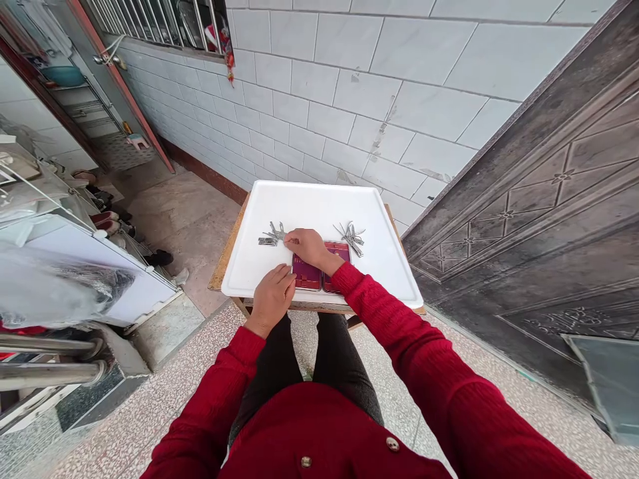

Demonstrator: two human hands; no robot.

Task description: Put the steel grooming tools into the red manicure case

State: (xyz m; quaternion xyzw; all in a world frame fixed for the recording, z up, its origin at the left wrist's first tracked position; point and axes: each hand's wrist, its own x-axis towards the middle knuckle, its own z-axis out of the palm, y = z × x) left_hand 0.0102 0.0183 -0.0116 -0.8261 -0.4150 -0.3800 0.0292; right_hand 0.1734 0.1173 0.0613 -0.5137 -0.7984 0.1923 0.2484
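Note:
A flat case (306, 274) with a purple-red lining lies open in two halves near the front of a white tray (309, 199). My left hand (273, 293) is closed at the left edge of the case, its fingertips on the rim. Reaching across the case, my right hand (307, 246) is in a pinch beside a pile of small silver metal tools (272, 234), which look like manicure tools. Whatever lies between its fingertips is too small to make out. A second pile of slim metal tools (351, 237) rests to the right of the case.
The tray stands on a wooden table (219, 276) against a tiled wall (319, 86). A dark carved door (524, 219) is close on the right. To the left are a white cabinet (124, 266), shoes (158, 258) on the floor and an open doorway.

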